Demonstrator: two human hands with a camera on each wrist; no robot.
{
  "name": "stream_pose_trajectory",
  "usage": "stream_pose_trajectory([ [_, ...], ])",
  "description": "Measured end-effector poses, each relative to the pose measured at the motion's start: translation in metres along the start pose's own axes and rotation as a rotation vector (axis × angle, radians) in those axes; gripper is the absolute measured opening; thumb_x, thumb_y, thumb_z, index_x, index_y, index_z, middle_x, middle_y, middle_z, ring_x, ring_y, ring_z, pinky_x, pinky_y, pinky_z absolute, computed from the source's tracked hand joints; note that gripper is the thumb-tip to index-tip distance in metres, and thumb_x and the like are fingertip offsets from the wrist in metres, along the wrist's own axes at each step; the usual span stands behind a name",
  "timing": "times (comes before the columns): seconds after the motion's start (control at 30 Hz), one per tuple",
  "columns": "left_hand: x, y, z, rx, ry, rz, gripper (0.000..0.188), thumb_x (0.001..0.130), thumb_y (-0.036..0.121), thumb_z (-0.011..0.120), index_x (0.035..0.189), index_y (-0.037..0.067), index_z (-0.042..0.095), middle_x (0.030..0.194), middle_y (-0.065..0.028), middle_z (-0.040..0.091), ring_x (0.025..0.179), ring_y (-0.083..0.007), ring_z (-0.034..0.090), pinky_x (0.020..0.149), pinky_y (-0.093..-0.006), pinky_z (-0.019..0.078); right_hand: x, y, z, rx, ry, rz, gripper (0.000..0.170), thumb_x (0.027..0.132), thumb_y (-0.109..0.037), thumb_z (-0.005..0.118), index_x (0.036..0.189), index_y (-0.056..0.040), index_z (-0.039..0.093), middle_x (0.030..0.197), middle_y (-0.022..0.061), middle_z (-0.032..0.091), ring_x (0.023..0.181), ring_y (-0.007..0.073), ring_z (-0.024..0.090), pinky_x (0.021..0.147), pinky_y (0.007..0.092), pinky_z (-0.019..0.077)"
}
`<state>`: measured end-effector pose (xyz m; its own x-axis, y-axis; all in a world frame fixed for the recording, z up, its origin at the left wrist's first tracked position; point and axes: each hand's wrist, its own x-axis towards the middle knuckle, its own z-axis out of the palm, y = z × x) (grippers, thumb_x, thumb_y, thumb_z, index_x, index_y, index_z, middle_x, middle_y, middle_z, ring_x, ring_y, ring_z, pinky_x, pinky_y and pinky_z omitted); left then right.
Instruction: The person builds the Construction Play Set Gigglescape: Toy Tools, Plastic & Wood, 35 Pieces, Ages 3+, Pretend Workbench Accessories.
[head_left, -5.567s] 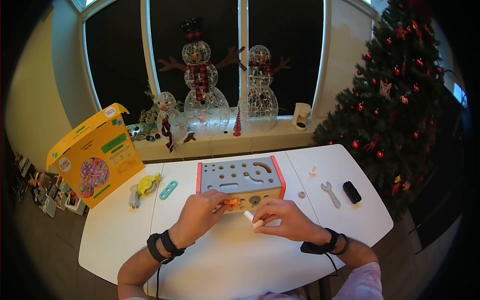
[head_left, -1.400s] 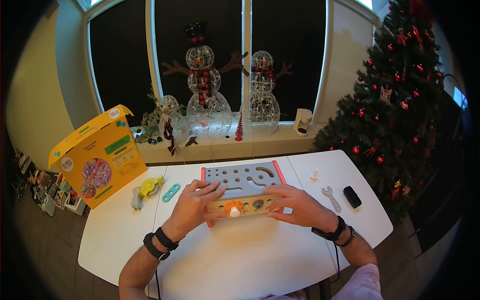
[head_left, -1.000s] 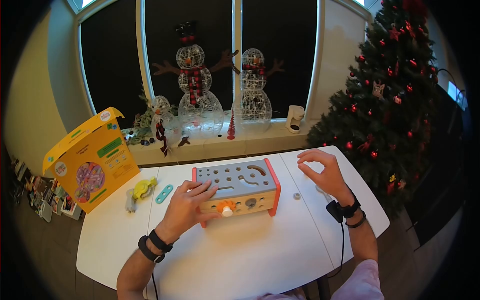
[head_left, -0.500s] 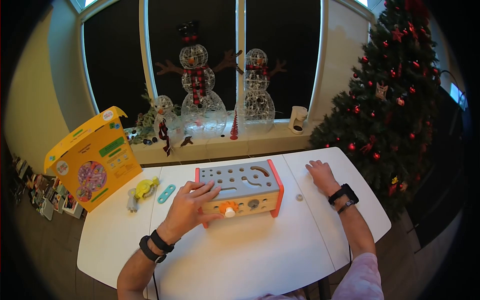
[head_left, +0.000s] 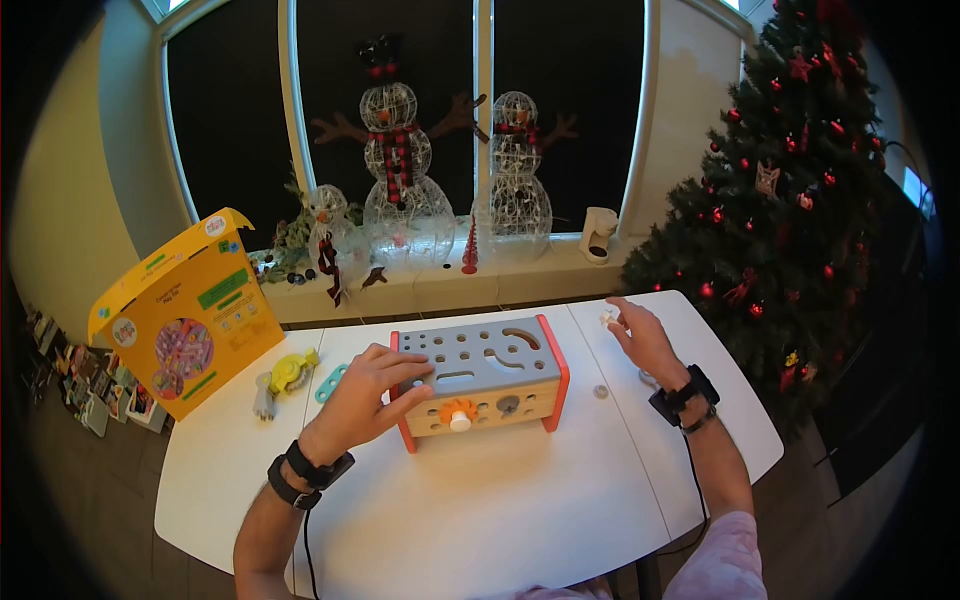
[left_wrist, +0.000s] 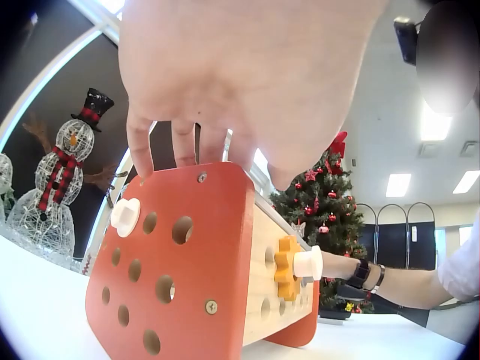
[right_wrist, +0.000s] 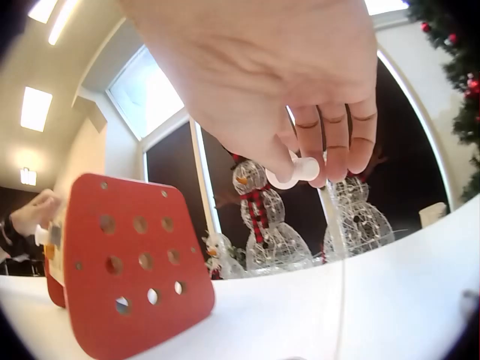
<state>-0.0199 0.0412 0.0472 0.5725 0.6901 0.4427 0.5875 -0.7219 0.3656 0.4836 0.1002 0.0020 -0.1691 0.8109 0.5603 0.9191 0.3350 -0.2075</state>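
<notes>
A toy workbench with a grey top (head_left: 470, 376) and red end panels stands mid-table. The left hand (head_left: 362, 398) rests with extended fingers on its left end; in the left wrist view, fingertips touch the upper edge of the red panel (left_wrist: 191, 255), beside a white peg (left_wrist: 125, 217) set in that panel. On the wooden front are an orange gear (head_left: 458, 407) with a white peg (head_left: 460, 423) through it and a grey round piece (head_left: 508, 405). To the right, the right hand (head_left: 648, 345) pinches a white peg (right_wrist: 301, 170) between thumb and fingers, above the table.
A grey nut (head_left: 600, 392) lies right of the workbench, and a grey wrench (head_left: 648, 379) is partly hidden by the right hand. On the left are a yellow-green toy (head_left: 292, 370), a grey piece (head_left: 264, 398), a teal strip (head_left: 328, 384) and a yellow box (head_left: 190, 320).
The right hand left the workbench, moved to the far right of the table and now pinches the white peg that stood there. The left hand has shifted slightly left, its thumb lifting off the front.
</notes>
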Motion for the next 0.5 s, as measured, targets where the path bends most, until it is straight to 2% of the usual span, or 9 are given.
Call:
stream_pose_trajectory([
  [0.07,0.004,-0.005,0.002,-0.016,0.003,0.021,0.048,0.102,0.036,0.083,0.141,0.007,0.077,0.150,-0.0135,0.072,0.126,-0.0349,0.064,0.111,-0.0457,0.0517,0.011,-0.040,-0.030,0.231,-0.107,0.126,0.029,0.108,-0.011,0.071,0.136,-0.0038,0.069,0.105,0.0131,0.074,0.091,0.0276,0.075,0.083,0.0398,0.0599],
  [0.1,0.005,-0.005,0.005,-0.014,0.010,0.006,0.049,0.104,0.034,0.079,0.145,0.007,0.074,0.156,-0.0165,0.067,0.135,-0.0370,0.060,0.117,-0.0468,0.0482,0.013,-0.050,-0.031,0.231,-0.102,0.125,0.029,0.108,-0.011,0.071,0.136,-0.0038,0.069,0.105,0.0131,0.074,0.091,0.0276,0.075,0.083,0.0398,0.0599],
  [0.13,0.005,-0.007,0.008,-0.013,0.015,-0.008,0.050,0.107,0.032,0.076,0.149,0.006,0.071,0.163,-0.0195,0.061,0.144,-0.0391,0.057,0.123,-0.0479,0.0447,0.015,-0.058,-0.032,0.376,-0.052,0.081,0.029,0.109,-0.010,0.071,0.137,-0.0038,0.068,0.102,0.0111,0.074,0.087,0.0237,0.075,0.082,0.0361,0.0602],
  [0.17,0.005,-0.011,0.011,-0.011,0.015,-0.004,0.050,0.107,0.032,0.076,0.149,0.006,0.071,0.163,-0.0195,0.061,0.144,-0.0391,0.057,0.123,-0.0479,0.0447,0.016,-0.066,-0.033,0.520,-0.003,0.037,0.028,0.109,-0.009,0.071,0.137,-0.0037,0.067,0.099,0.0091,0.075,0.083,0.0197,0.076,0.082,0.0324,0.0605],
  [0.2,0.004,-0.017,0.016,-0.015,0.033,-0.007,0.053,0.107,0.033,0.074,0.153,0.006,0.068,0.167,-0.0215,0.055,0.151,-0.0411,0.051,0.127,-0.0496,0.0403,0.017,-0.075,-0.033,0.519,0.000,0.039,0.028,0.109,-0.009,0.071,0.137,-0.0037,0.067,0.099,0.0091,0.075,0.083,0.0197,0.076,0.082,0.0324,0.0605],
  [0.23,0.004,-0.021,0.018,-0.020,0.050,-0.012,0.056,0.108,0.034,0.072,0.156,0.006,0.065,0.172,-0.0234,0.049,0.158,-0.0430,0.046,0.131,-0.0513,0.0360,0.017,-0.086,-0.034,0.710,-0.004,0.055,0.029,0.109,-0.008,0.072,0.136,-0.0042,0.067,0.099,0.0076,0.076,0.088,0.0169,0.077,0.084,0.0311,0.0611],
  [0.27,0.005,-0.021,0.019,-0.021,0.049,-0.011,0.056,0.108,0.034,0.072,0.156,0.006,0.065,0.172,-0.0234,0.049,0.158,-0.0430,0.046,0.131,-0.0513,0.0360,0.017,-0.095,-0.034,0.902,-0.008,0.069,0.029,0.108,-0.007,0.074,0.136,-0.0046,0.066,0.100,0.0062,0.077,0.093,0.0141,0.079,0.087,0.0298,0.0617],
  [0.33,0.005,-0.023,0.020,-0.039,0.033,-0.012,0.061,0.108,0.036,0.072,0.160,0.006,0.061,0.174,-0.0238,0.047,0.165,-0.0436,0.036,0.135,-0.0519,0.0299,0.014,-0.113,-0.036,0.949,-0.025,0.068,0.030,0.106,-0.005,0.075,0.135,-0.0043,0.066,0.102,0.0062,0.078,0.096,0.0147,0.080,0.088,0.0293,0.0619],
  [0.5,0.005,-0.020,0.020,-0.039,0.052,-0.016,0.061,0.107,0.040,0.072,0.156,0.005,0.063,0.169,-0.0265,0.052,0.162,-0.0461,0.040,0.133,-0.0528,0.0343,0.008,-0.137,-0.024,0.957,-0.111,-0.021,0.030,0.102,-0.005,0.081,0.130,-0.0055,0.070,0.111,0.0087,0.083,0.103,0.0155,0.081,0.093,0.0313,0.0616],
])
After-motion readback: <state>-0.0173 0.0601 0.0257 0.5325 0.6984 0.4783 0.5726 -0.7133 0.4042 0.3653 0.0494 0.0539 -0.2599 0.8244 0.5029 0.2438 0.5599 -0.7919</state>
